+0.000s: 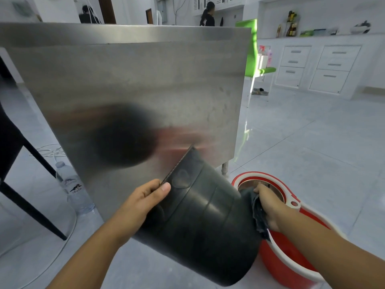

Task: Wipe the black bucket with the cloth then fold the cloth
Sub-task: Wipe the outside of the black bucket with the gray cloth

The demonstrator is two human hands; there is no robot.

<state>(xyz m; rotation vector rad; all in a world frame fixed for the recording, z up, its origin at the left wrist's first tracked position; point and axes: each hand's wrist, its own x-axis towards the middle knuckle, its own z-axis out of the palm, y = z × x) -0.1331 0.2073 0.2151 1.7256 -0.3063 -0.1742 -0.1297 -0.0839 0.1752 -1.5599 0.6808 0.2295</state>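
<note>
The black bucket (200,222) lies tilted on its side against the edge of the steel table, its rim pointing up and away, its base toward me. My left hand (143,199) grips the bucket's rim, thumb on the outside wall. My right hand (268,207) presses a dark grey cloth (258,213) against the bucket's right side, just above the red mop bucket. Part of the cloth is hidden between my palm and the bucket.
A steel table (133,84) fills the middle. A red and white mop bucket (291,253) stands on the floor at the right. A plastic water bottle (73,188) and a white cable lie at the left, by a black chair leg. Green chair and white cabinets behind.
</note>
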